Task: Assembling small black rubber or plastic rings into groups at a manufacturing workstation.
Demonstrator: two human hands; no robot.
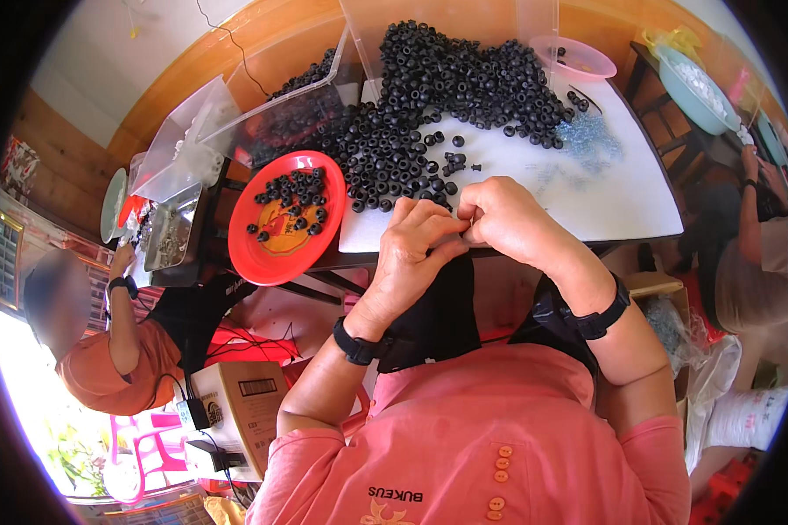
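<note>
My left hand (411, 254) and my right hand (512, 219) meet at the near edge of the white table top (604, 206). Thumbs and fingertips of both are pinched together. Whatever they hold is too small and covered to make out. Just beyond them spreads a large heap of black, bead-like round pieces (464, 79), many with a hole showing. A few black pieces (455, 164) lie apart from the heap, close to my knuckles. To the right of the heap is a scatter of small clear-bluish pieces (587, 136).
Left of my hands, a red plate (245, 236) holds some black pieces. Behind it stands a clear plastic bin (280, 109) with more. A pink bowl (587, 61) is at the back right. A co-worker (127, 341) sits left, another person's arm (749, 210) is right. A cardboard box (228, 411) stands lower left.
</note>
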